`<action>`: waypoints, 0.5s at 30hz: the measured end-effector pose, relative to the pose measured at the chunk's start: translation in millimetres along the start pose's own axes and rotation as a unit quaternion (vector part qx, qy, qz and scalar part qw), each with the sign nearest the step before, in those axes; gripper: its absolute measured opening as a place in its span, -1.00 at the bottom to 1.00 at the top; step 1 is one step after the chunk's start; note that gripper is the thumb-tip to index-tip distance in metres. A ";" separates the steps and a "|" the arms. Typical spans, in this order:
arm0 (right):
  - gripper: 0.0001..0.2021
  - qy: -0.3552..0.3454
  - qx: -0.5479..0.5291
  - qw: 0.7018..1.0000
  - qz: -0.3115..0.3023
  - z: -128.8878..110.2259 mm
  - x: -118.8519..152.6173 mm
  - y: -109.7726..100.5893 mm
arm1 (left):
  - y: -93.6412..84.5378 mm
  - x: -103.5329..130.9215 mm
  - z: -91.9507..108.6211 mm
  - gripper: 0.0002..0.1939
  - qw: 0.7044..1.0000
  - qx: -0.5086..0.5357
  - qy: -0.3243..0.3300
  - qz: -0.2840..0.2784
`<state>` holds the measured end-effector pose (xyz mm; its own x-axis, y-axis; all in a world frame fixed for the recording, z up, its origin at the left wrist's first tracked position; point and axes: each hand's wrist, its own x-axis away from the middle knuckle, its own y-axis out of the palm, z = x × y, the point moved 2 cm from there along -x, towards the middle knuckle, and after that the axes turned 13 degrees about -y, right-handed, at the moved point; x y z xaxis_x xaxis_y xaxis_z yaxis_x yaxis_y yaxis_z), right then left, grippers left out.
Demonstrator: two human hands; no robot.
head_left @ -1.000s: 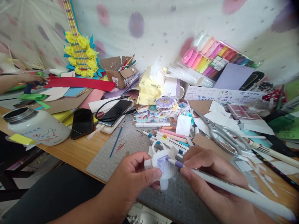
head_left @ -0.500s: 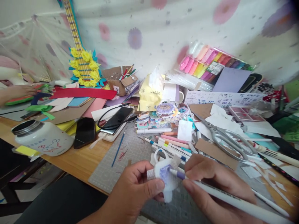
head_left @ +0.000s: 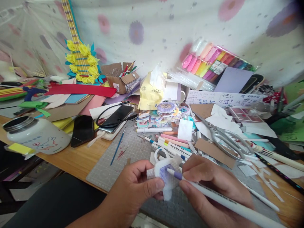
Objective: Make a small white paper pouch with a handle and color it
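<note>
A small white cutout [head_left: 167,183] with a loop on top and purple colouring in its middle is pinched between the thumb and fingers of my left hand [head_left: 140,186]. My right hand [head_left: 209,183] grips a white marker [head_left: 213,193] with a purple collar. The marker's tip touches the purple area of the cutout, or hovers just over it; which one is hard to tell. Both hands are above the grey cutting mat [head_left: 104,167]. Just behind them lie several markers [head_left: 173,148].
Large scissors [head_left: 223,139] and a brown card strip [head_left: 213,152] lie at right. Stacked cutouts [head_left: 156,118] stand behind the markers. Phones [head_left: 82,129], a white jar [head_left: 40,136] and a blue brush [head_left: 118,148] are at left. A paper guitar [head_left: 83,60] stands behind.
The view has shifted slightly, so most things sit a little further left. The marker tip has moved slightly over the purple area. A person's hand at the far left is gone from view.
</note>
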<state>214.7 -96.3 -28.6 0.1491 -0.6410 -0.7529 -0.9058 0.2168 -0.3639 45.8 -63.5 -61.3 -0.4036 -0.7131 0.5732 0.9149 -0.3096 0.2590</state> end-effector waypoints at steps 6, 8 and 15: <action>-0.84 0.009 0.005 1.000 -0.010 2.1 0.8 -0.9 | 1.0 1.5 -1.6 -0.81 1.000 0.003 -0.007 0.018; -0.85 0.011 0.011 1.000 -0.009 1.4 0.5 -1.0 | 0.3 2.3 -1.3 -0.81 1.000 0.009 -0.012 0.019; -0.86 0.012 0.001 1.000 -0.025 -0.2 2.8 -0.2 | -3.3 2.5 0.1 -0.81 1.000 -0.002 -0.006 -0.010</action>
<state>215.2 -98.3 -30.6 0.1848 -0.6681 -0.7208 -0.8966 0.1857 -0.4020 41.8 -64.3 -60.7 -0.4224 -0.6987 0.5774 0.9064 -0.3272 0.2671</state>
